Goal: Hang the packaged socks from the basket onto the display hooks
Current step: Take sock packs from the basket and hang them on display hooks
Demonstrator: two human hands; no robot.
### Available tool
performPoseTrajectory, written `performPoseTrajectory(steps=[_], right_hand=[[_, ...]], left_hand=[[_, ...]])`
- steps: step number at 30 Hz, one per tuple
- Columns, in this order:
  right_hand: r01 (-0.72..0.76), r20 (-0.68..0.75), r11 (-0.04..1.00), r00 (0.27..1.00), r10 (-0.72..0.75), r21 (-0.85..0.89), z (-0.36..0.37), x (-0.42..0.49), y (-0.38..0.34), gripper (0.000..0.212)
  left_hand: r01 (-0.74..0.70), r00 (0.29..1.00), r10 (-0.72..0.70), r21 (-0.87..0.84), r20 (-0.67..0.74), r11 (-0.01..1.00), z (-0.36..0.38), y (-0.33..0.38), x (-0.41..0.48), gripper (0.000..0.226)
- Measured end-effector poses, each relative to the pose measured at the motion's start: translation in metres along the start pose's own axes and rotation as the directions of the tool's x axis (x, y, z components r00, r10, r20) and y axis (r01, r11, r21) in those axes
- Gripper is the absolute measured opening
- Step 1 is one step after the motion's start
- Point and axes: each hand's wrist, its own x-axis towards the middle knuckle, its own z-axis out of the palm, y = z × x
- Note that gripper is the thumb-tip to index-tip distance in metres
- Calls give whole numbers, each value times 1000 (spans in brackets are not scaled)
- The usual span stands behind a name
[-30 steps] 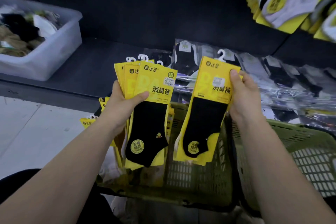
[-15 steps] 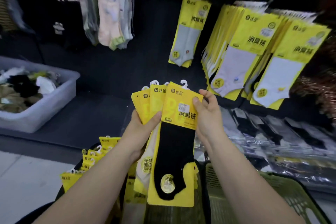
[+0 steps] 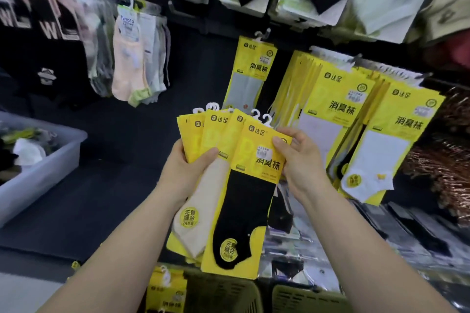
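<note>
A clear plastic bin (image 3: 43, 180) of loose socks stands at far left. The left hand (image 3: 185, 173) grips a fan of yellow sock packs (image 3: 211, 134), with its thumb across their fronts. The front pack (image 3: 254, 211) (black sock, white hanger at top) is pinched at its upper right corner by the right hand (image 3: 302, 162). Behind and to the right, hanging packs with white socks (image 3: 338, 109) fill the wall display. The green basket (image 3: 300, 297) lies at the lower edge, below the held packs.

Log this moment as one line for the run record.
left grip: holds fan of sock packs | right grip: pinches front black-sock pack | basket: below the hands
</note>
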Motion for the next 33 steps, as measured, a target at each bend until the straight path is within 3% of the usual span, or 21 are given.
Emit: performPoseTrajectory(steps=[2, 7, 12, 23, 33], right_hand=[[34, -15, 997, 999, -36, -68, -2, 14, -9, 17], [212, -47, 950, 972, -228, -227, 11, 57, -52, 29], [309, -119, 898, 925, -360, -313, 40, 104, -88, 31], [146, -201, 957, 959, -199, -250, 73, 170, -85, 34], [164, -72, 964, 981, -182, -210, 66, 163, -85, 26]], left_hand=[[-28, 998, 28, -10, -56, 1000, -3, -1, 16, 40], [-114, 977, 115, 16, -177, 993, -18, 16, 54, 53], [-221, 950, 237, 96, -203, 970, -33, 31, 80, 56], [-269, 941, 275, 54, -199, 962, -51, 41, 83, 61], [-173, 974, 160, -74, -158, 982, -38, 36, 78, 53]])
